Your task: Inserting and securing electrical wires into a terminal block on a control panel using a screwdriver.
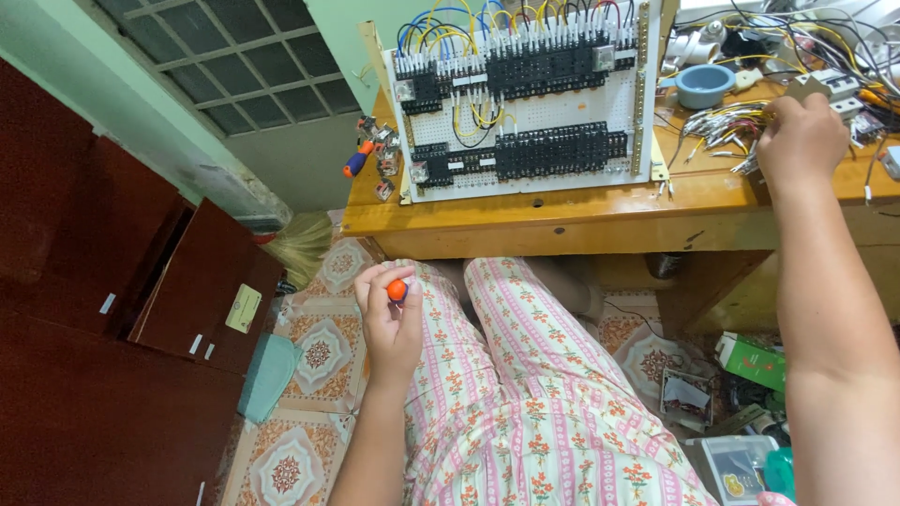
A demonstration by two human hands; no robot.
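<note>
My left hand (392, 314) rests on my left thigh, closed around a tool with a small orange handle (397, 290); only the handle's tip shows. My right hand (800, 141) reaches out over the wooden desk (562, 220), fingers curled down into a bundle of loose wires (722, 124). Whether it grips any wire is hidden by the hand. A white perforated panel (525, 112) with rows of black terminal blocks and yellow, blue and red wiring stands upright on the desk in front of me.
A blue bowl (703, 86) and tangled cables sit at the desk's back right. A red-and-blue screwdriver (357, 161) lies at the left edge. Dark wooden cabinets (112, 281) stand left. Boxes and clutter (741, 394) lie on the tiled floor right.
</note>
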